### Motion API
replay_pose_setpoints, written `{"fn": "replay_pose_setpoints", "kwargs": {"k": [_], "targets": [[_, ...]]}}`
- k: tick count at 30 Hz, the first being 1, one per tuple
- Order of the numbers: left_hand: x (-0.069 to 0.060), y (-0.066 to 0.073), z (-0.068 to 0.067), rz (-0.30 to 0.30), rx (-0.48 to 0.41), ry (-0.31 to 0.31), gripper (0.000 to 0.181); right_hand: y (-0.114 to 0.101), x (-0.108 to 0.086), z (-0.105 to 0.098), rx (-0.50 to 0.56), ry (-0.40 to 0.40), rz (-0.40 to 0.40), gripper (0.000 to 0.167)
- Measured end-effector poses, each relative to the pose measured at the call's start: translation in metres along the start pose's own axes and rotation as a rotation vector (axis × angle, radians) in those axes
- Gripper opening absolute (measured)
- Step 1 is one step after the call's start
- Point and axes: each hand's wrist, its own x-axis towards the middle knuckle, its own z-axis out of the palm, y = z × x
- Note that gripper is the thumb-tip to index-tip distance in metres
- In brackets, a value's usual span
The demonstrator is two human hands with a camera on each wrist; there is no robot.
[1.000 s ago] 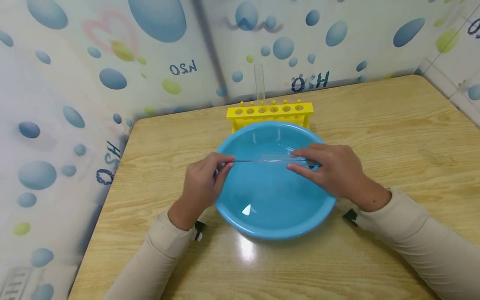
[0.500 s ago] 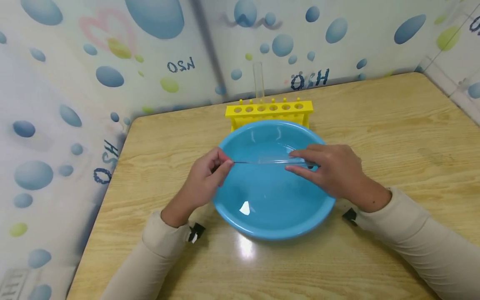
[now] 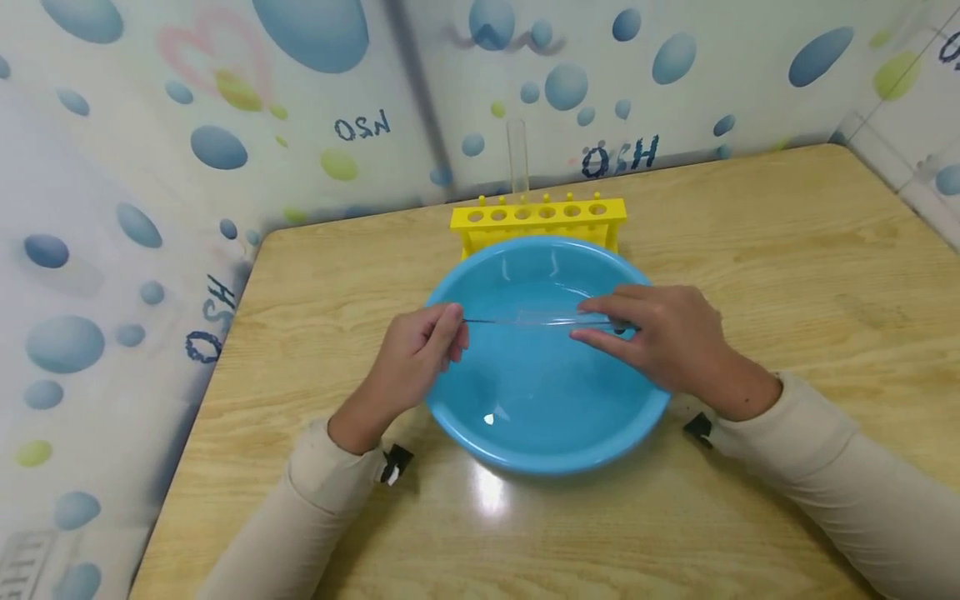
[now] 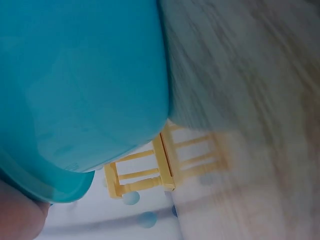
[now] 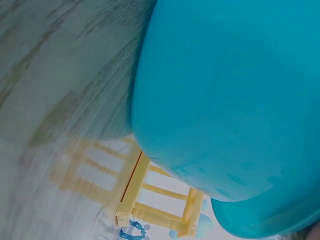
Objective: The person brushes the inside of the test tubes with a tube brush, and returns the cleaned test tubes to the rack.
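Note:
Over the blue basin (image 3: 547, 450), my right hand (image 3: 667, 333) holds a clear glass test tube (image 3: 551, 319) between thumb and fingers, lying level with its mouth to the left. My left hand (image 3: 416, 354) pinches the thin wire handle of a test tube brush (image 3: 487, 322) that runs into the tube. A dark part, seemingly the brush head, shows between the right thumb and fingers; the rest is hidden. The basin seems to hold water, with light glinting on it. Both wrist views show mainly the basin's outer wall and a little of each hand.
Just behind the basin stands a yellow test tube rack (image 3: 538, 215). Another clear test tube (image 3: 518, 158) stands upright in it. The wooden table (image 3: 780, 250) meets a patterned wall at the back and left.
My left hand's fingers have shifted their pinch on the wire, with the thumb now on top. The right hand and the test tube have stayed almost in place.

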Motion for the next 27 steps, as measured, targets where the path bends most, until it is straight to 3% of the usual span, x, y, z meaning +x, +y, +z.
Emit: {"fn": "replay_pose_setpoints", "kwargs": {"k": [9, 15, 17, 20, 25, 27], "targets": [[0.000, 0.006, -0.005, -0.077, -0.055, -0.086, 0.041, 0.000, 0.000, 0.000, -0.002, 0.003, -0.028, 0.037], [0.003, 0.011, -0.005, -0.149, -0.053, -0.081, 0.032, 0.000, 0.000, -0.001, -0.009, -0.009, -0.016, 0.036], [0.003, 0.010, -0.004, -0.143, -0.029, -0.064, 0.029, 0.000, 0.000, -0.001, -0.009, -0.017, -0.011, 0.036], [0.004, 0.007, -0.002, -0.070, 0.006, -0.021, 0.023, 0.001, 0.000, -0.001, -0.010, -0.023, -0.005, 0.036], [0.002, 0.002, 0.001, 0.217, 0.121, 0.081, 0.011, 0.000, 0.001, -0.002, -0.003, -0.033, 0.010, 0.036], [0.001, 0.002, 0.001, 0.292, 0.165, 0.111, 0.008, -0.001, 0.001, -0.002, 0.001, -0.035, 0.013, 0.036]]}}
